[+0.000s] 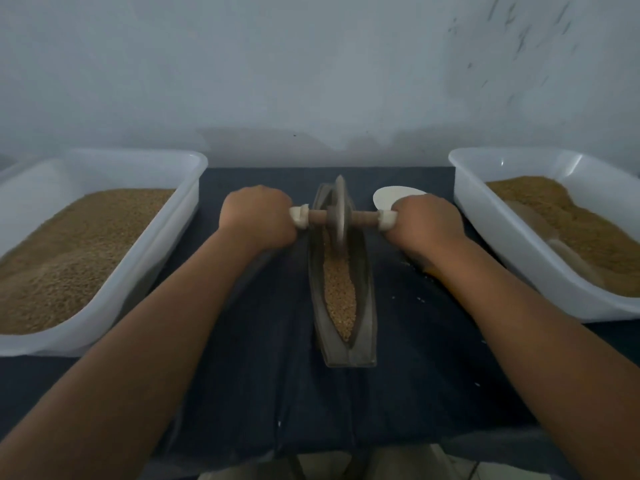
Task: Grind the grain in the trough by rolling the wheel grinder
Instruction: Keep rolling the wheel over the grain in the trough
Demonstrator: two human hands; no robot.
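A dark, boat-shaped trough [365, 306] lies lengthwise on the dark cloth in front of me. Golden grain [339, 292] fills its groove from the middle to the near end. The wheel grinder [338, 216], a thin metal disc on a wooden axle, stands upright in the far part of the trough. My left hand [258, 218] grips the white left end of the axle. My right hand [427, 221] grips the white right end. Both arms stretch forward.
A white plastic tub [166, 216] of brown grain sits on the left. Another white tub [485, 216] on the right holds grain and paler powder. A white flat oval thing [391, 197] lies behind my right hand. A few loose grains dot the dark cloth [242, 393]. A wall rises behind.
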